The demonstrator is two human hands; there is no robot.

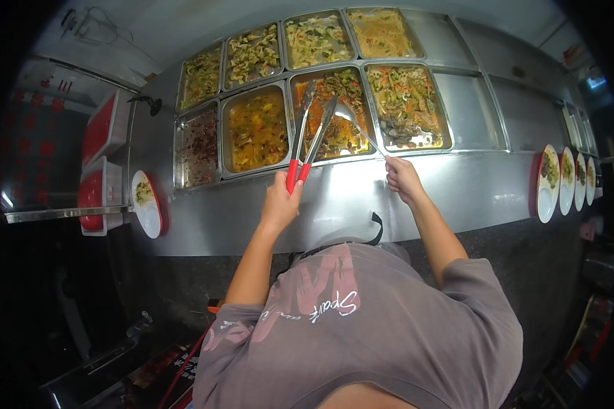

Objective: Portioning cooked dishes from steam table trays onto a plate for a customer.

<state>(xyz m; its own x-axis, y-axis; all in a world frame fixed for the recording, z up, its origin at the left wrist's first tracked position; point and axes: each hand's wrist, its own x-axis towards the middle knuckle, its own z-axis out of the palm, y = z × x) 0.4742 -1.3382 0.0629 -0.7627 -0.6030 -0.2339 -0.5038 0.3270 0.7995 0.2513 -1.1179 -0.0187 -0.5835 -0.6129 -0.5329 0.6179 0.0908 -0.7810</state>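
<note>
My left hand (281,204) grips the red handles of a pair of metal tongs (314,145), whose arms stand apart over a steel pan of reddish, oily food (350,138). My right hand (403,178) holds the thin handle of a metal serving spoon (345,112); its bowl is over the same pan. To the right sits a pan of mixed vegetables (407,105). Left of the reddish pan is one of yellow-orange soupy food (256,130), then a pan with dark red bits (197,145).
Behind stand several pans, including chopped greens (253,53), cabbage-like food (320,41) and pale strands (384,33). A divided plate (147,204) lies at the counter's left; several more line its right end (547,184). White bins with red contents (102,194) are far left.
</note>
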